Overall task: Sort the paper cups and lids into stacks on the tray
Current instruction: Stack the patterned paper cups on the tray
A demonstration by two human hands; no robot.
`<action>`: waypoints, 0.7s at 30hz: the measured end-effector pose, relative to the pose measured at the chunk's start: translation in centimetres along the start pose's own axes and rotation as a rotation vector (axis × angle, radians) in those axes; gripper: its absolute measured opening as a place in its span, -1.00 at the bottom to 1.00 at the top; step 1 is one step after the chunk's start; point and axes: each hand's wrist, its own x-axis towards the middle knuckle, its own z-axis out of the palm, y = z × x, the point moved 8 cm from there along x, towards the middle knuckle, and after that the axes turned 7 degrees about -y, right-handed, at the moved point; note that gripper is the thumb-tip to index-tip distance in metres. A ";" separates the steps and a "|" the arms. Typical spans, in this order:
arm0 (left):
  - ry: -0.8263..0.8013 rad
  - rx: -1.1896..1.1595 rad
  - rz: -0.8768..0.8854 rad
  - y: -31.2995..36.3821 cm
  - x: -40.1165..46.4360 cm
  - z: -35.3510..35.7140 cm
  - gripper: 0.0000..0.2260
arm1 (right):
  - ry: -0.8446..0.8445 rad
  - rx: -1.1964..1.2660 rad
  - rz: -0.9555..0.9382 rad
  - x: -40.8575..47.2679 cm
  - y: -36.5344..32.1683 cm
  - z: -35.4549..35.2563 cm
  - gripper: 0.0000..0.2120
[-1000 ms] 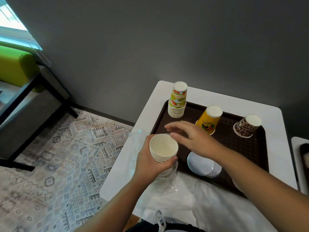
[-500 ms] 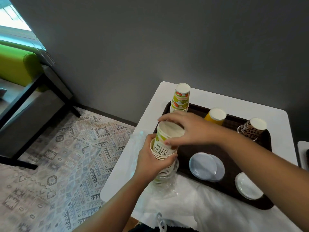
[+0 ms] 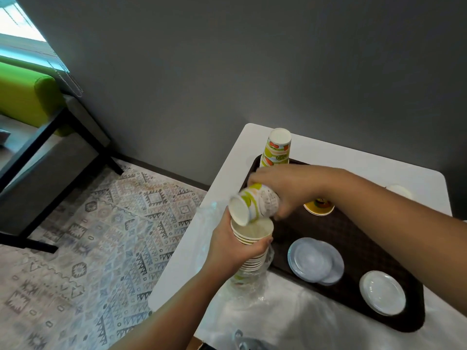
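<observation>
My left hand [image 3: 233,251] grips a stack of nested paper cups [image 3: 252,234], mouths up, partly inside a clear plastic sleeve [image 3: 249,284]. My right hand [image 3: 283,188] holds one fruit-print cup [image 3: 254,204] tilted on its side just above that stack. On the brown tray [image 3: 336,231] stands an upside-down stack of fruit-print cups [image 3: 276,147] at the far left. A yellow cup [image 3: 319,207] shows below my right arm. Two piles of white lids [image 3: 316,263] [image 3: 382,292] lie near the tray's front.
The tray sits on a white table [image 3: 227,188] against a grey wall. White plastic wrap [image 3: 303,322] covers the table's near part. A patterned rug [image 3: 88,236] lies on the floor at left, with a dark-framed green seat [image 3: 27,94] beyond.
My right hand has lifted the top cup out of the stack in my left hand and tipped it sideways. The view has shifted closer.
</observation>
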 end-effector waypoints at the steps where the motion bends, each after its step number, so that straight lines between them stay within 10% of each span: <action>1: -0.001 0.004 0.001 -0.1 0.1 0.0 -0.34 | 0.093 0.107 -0.016 0.3 0.4 -1.2 -0.42; 11: -0.019 0.038 0.008 -0.3 0.6 -0.2 -0.37 | 0.923 0.962 0.312 1.0 13.0 -4.8 -0.36; 21: -0.006 0.059 -0.003 -0.6 1.0 -0.2 -0.38 | 1.037 0.866 0.384 1.2 14.2 -3.4 -0.43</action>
